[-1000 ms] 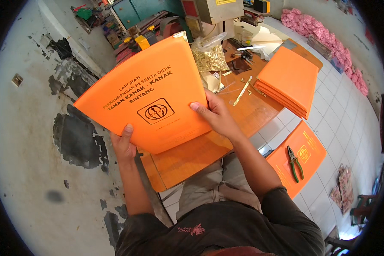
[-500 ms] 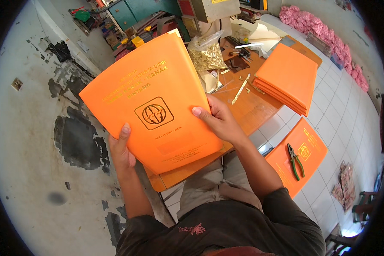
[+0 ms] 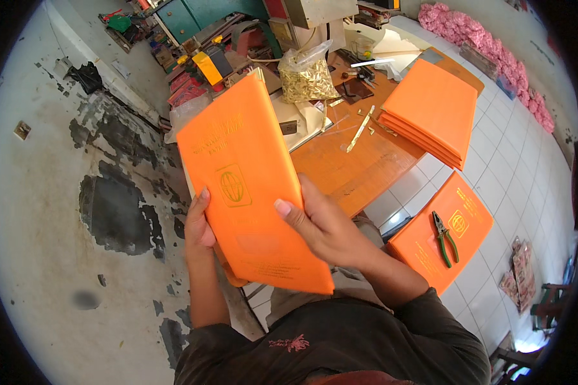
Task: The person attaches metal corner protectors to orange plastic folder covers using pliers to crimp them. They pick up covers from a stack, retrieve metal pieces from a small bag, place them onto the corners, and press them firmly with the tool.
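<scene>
Both my hands hold up an orange folder [image 3: 250,218] with gold lettering and a round gold emblem in a square frame. It is tilted, its cover turned partly aside. My left hand [image 3: 200,221] grips the left edge, thumb on the cover. On the right edge my right hand [image 3: 324,224] is closed, its thumb lying on the cover too and its fingers behind. To my right a pair of pliers [image 3: 444,239] with green handles lies on another orange folder [image 3: 472,208] printed in gold. A stack of orange folders [image 3: 430,109] rests on the table's right side.
The wooden table [image 3: 366,173] carries a plastic bag of small gold pieces [image 3: 307,77], a gold strip [image 3: 361,128] and dark tools. A machine [image 3: 315,16] stands at the back. Pink bundles [image 3: 481,58] lie along the wall; a peeling wall [image 3: 45,205] is on the left.
The folder has been lowered and turned, so its cover now shows at a steeper slant. My right hand has moved down with it; my left hand has shifted slightly right and down.
</scene>
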### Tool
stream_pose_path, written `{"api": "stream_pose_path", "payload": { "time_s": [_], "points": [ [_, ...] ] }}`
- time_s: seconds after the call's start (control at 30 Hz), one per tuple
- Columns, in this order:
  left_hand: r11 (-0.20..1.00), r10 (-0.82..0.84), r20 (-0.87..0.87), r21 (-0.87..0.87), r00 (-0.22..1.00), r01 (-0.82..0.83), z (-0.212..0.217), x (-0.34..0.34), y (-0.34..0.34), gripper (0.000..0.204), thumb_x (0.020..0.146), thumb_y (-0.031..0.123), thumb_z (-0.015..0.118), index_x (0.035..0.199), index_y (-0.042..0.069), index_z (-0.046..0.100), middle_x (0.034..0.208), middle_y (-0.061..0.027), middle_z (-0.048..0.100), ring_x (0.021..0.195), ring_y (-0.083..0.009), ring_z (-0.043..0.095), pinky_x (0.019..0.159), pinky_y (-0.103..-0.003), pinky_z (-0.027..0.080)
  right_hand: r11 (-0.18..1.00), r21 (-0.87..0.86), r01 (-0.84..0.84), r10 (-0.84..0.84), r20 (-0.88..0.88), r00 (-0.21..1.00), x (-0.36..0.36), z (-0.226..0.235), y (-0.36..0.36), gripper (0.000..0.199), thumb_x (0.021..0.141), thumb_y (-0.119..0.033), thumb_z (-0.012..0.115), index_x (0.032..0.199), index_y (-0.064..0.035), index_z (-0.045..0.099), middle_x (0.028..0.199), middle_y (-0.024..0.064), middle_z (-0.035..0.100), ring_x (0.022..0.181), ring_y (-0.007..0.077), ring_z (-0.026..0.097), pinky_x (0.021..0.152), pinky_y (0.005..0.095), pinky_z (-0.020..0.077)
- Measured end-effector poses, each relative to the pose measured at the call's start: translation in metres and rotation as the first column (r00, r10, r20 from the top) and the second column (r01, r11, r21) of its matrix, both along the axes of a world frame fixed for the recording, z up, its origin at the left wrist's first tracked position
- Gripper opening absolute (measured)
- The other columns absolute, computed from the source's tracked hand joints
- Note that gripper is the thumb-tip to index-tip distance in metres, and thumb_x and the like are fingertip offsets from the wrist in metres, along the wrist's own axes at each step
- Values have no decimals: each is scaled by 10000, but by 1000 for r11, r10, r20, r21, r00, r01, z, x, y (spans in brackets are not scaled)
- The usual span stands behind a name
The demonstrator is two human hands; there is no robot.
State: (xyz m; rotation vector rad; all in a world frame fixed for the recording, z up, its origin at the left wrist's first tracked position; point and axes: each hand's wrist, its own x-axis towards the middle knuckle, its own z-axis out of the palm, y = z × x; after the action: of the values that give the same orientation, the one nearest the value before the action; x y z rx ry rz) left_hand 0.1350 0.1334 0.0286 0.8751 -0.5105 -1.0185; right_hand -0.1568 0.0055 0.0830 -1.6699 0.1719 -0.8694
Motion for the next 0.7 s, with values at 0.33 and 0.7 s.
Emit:
{"api": "stream_pose_path", "payload": {
  "time_s": [0.33, 0.7],
  "points": [
    [995, -95, -66, -22, 993, 94, -16, 5, -1, 562, 1101, 268, 662, 1577, 12, 508, 1539, -137, 622, 1385, -277, 630, 1156, -448, 540, 994, -36, 104, -106, -60, 993, -7, 9, 20, 349, 1166, -273, 506, 1296, 44, 444, 878, 308, 673, 849, 528, 718, 691, 549, 543],
    [985, -155, -83, -91, 984, 147, -18, 8, 1, 501, 1125, 264, 617, 1555, 25, 521, 1527, -174, 633, 1385, -321, 637, 1155, -512, 547, 997, 37, 64, -53, -248, 967, -17, 16, 26, 360, 1168, -204, 517, 1410, 53, 445, 1087, 274, 692, 1042, 412, 743, 863, 428, 556]
  ]
}}
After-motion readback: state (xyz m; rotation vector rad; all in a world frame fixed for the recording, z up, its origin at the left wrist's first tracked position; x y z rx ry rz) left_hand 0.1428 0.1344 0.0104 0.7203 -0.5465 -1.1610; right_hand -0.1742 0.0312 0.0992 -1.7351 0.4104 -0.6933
